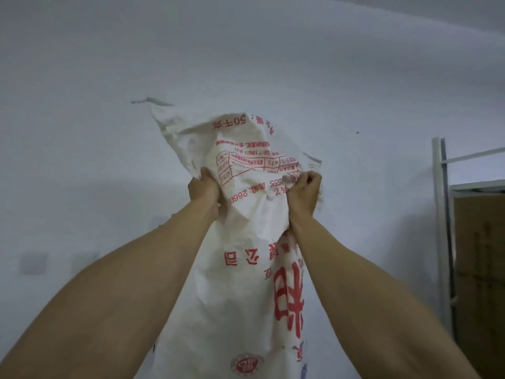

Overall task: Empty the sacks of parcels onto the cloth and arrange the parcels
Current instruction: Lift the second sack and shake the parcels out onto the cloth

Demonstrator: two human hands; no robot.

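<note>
The sack [246, 283], white woven plastic with red print, is held up in the air before a pale wall [109, 77], between the person's two raised forearms; its print reads upside down, with a red table of text near the top and large red characters lower down; its upper end is crumpled and folded, one corner standing up to the upper left; the rest hangs straight down and runs out of the bottom edge of the view, so the lower end cannot be seen. The left grip [204, 187] is clenched round a bunched fold at the sack's left edge, fingers curled into the fabric; the right grip [304, 191] pinches a gathered fold at the sack's right edge, fingers and thumb closed on it; both hold at about the same height, the crumpled top rising above them. At the right edge stands a white metal shelf frame [440, 214]; just beside it, behind the upright, sit brown cardboard boxes [481, 269]; low on the wall to the left is a blurred grey square plate [34, 262].
</note>
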